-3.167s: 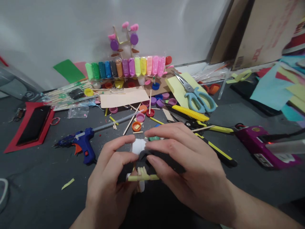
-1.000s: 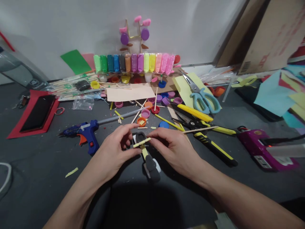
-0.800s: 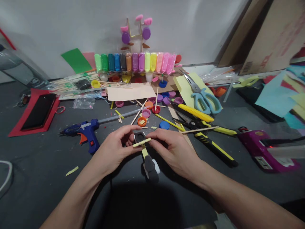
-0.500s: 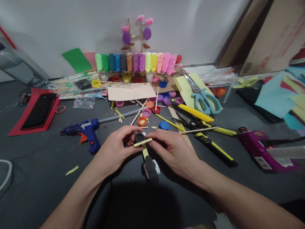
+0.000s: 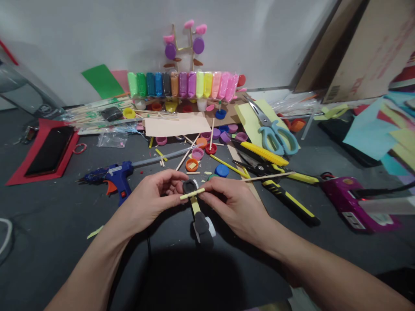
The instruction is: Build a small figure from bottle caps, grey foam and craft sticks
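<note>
Both hands meet around a small handmade model [image 5: 195,206] with a yellow stem, a yellow crossbar [image 5: 192,194], a black ring-shaped round piece [image 5: 189,186] and dark grey padded parts [image 5: 202,223] at its near end. A white round piece [image 5: 210,226] shows beside the grey parts. My left hand [image 5: 154,194] has its thumb at the crossbar's left end, with curled fingers beside the black ring. My right hand [image 5: 235,201] pinches the crossbar's right end between thumb and forefinger; its other fingers are partly hidden. A thin wooden stick [image 5: 269,176] sticks out beyond the right knuckles.
A blue glue gun [image 5: 118,175] lies left of the hands. Scissors [image 5: 270,127], pliers [image 5: 259,166] and a utility knife [image 5: 292,203] lie right, before a purple power strip [image 5: 356,203]. Bottle caps [image 5: 221,170] and clay packs [image 5: 183,84] are ahead; a phone [image 5: 50,151] is far left.
My left thumb has slid back leftward along the crossbar, and the left fingers have loosened a little. My right hand keeps its pinch. The whole view has shifted slightly.
</note>
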Available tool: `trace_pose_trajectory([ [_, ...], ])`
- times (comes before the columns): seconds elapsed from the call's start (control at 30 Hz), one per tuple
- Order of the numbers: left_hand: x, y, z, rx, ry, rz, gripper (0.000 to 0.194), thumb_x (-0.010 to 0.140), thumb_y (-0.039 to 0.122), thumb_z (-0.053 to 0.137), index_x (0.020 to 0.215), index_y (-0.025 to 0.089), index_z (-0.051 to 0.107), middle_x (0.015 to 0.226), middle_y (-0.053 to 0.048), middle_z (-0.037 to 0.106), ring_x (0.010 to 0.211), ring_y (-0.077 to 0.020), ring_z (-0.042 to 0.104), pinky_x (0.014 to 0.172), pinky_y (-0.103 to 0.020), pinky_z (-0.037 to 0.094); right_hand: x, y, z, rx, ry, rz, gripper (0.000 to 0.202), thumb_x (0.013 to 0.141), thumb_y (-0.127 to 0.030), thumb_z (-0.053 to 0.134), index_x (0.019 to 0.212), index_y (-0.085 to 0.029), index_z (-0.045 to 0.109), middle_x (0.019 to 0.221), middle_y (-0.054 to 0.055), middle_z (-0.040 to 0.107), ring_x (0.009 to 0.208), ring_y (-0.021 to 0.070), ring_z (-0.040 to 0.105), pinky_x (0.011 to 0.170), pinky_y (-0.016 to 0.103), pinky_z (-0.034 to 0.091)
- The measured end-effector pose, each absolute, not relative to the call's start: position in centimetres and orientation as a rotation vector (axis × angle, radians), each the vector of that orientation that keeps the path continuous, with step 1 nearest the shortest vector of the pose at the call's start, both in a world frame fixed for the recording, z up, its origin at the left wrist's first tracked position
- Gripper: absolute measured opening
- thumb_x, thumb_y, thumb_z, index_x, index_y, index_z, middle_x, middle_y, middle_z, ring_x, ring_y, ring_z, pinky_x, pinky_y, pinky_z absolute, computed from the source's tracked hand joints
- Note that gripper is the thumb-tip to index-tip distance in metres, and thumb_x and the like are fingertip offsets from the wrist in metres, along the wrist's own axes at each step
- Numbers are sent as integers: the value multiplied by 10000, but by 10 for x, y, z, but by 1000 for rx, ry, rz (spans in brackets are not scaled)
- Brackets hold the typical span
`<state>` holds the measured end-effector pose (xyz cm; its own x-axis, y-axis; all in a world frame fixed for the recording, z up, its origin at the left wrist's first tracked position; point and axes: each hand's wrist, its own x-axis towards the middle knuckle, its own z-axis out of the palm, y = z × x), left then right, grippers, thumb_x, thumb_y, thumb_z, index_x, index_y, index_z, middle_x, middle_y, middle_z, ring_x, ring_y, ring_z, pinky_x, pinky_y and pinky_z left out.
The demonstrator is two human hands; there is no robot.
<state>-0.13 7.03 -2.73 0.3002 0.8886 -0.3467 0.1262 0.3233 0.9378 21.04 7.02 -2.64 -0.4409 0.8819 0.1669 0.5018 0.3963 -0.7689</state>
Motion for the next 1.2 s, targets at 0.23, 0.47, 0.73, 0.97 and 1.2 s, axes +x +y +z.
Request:
trace_pose_trajectory([
  [0.23,3,71,-28,1136,1168,721,315,746,271,794,1020,183,665,803,43,594,713,-92,533,675,-240,422,208,71,-25,-1177,-2092,859,152,877,-49,680,764,-150,672,640,-54,611,587,71,531,568,169,353],
  [0.47,-4,70,-22,1174,1219,670,430,712,226,801,1114,226,651,836,43,573,742,-117,529,693,-271,424,215,73,-24,-1212,-2096,906,113,902,-112,660,811,-167,699,716,-39,653,641,86,559,613,186,379],
  [0.73,-4,67,-19,1618,1419,459,491,733,337,784,1195,275,630,1161,-21,595,1007,-235,550,917,-376,423,224,77,-13,-1342,-2140,907,161,908,-183,643,750,-179,676,669,-42,634,596,95,526,572,212,346],
  [0.97,1,67,-28,1779,1293,518,478,800,204,698,1261,300,612,1274,-48,547,1226,-253,498,1067,-389,344,224,70,-1,-1366,-2400,906,121,923,-205,640,839,-171,720,739,12,683,651,139,585,600,239,359],
  [1.2,2,69,-36,1935,1270,531,509,758,144,691,1253,242,624,1158,-63,594,1127,-266,527,994,-390,394,235,73,7,-1261,-2449,711,132,946,-225,612,982,-171,727,886,45,733,773,175,646,696,254,410],
])
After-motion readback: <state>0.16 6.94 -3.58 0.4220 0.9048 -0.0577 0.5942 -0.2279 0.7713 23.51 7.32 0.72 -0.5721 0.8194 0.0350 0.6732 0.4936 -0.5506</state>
